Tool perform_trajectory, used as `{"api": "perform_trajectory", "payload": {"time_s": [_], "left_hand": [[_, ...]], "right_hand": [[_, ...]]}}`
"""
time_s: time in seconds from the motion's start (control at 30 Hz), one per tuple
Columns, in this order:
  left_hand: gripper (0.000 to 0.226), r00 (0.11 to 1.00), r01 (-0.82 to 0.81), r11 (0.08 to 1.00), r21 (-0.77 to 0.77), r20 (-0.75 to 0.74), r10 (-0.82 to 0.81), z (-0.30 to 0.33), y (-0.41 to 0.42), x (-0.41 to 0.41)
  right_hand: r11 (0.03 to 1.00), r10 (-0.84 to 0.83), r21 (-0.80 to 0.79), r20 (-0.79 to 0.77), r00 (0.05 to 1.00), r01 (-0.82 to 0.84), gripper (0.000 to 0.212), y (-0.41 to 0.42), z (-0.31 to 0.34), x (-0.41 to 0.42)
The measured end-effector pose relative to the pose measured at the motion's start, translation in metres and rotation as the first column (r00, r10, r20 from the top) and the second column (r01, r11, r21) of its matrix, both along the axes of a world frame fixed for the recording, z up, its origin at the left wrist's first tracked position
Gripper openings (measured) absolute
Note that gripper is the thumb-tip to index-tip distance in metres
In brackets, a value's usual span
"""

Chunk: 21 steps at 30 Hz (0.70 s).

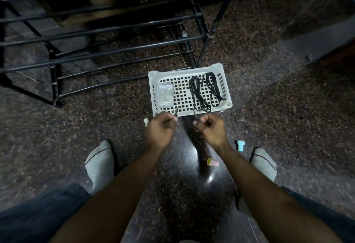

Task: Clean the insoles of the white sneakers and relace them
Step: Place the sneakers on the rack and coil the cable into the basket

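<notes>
My left hand [160, 127] and my right hand [211, 129] are held up side by side just in front of a white perforated crate [227, 96] that stands upside down on the floor. Each hand pinches a short black lace end, one [176, 112] sticking up from the left fist and one [195, 115] from the right. The rest of that lace is lost against the dark floor. Two bundles of black laces [199, 94] [213, 89] lie on the crate's right half. A white crumpled cloth or wipe pack [165, 95] lies on its left half. I cannot make out a sneaker between my hands.
A black metal shoe rack [107, 50] stands behind and left of the crate. My feet in grey socks [99, 164] [264, 163] flank the work spot. A light blue cap [240, 145] and a yellow-pink small item [212, 162] lie on the dark speckled floor.
</notes>
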<state>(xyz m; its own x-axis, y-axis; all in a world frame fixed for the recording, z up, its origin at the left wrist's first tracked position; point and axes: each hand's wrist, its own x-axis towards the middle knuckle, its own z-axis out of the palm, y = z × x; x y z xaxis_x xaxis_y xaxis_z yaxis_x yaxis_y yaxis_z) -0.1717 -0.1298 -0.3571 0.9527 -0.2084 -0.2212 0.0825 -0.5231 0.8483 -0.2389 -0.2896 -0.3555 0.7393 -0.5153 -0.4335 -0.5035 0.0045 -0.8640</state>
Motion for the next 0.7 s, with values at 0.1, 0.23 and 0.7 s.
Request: {"api": "perform_trajectory", "payload": {"time_s": [0.1,0.23,0.7], "left_hand": [[0.005,0.992,0.026,0.988,0.15,0.116,-0.044,0.011,-0.005,0.031],[0.005,0.959,0.19,0.881,0.434,0.111,-0.261,0.009,-0.004,0.056],[0.021,0.745,0.303,0.426,0.853,0.067,-0.664,-0.008,-0.014,0.07]], "right_hand": [[0.995,0.044,-0.096,0.052,0.998,-0.039,0.029,-0.016,0.008,0.037],[0.938,0.163,-0.296,-0.083,0.983,-0.18,0.018,-0.029,-0.001,0.071],[0.607,0.53,-0.386,-0.455,0.716,-0.695,0.013,-0.026,-0.014,0.104]]}}
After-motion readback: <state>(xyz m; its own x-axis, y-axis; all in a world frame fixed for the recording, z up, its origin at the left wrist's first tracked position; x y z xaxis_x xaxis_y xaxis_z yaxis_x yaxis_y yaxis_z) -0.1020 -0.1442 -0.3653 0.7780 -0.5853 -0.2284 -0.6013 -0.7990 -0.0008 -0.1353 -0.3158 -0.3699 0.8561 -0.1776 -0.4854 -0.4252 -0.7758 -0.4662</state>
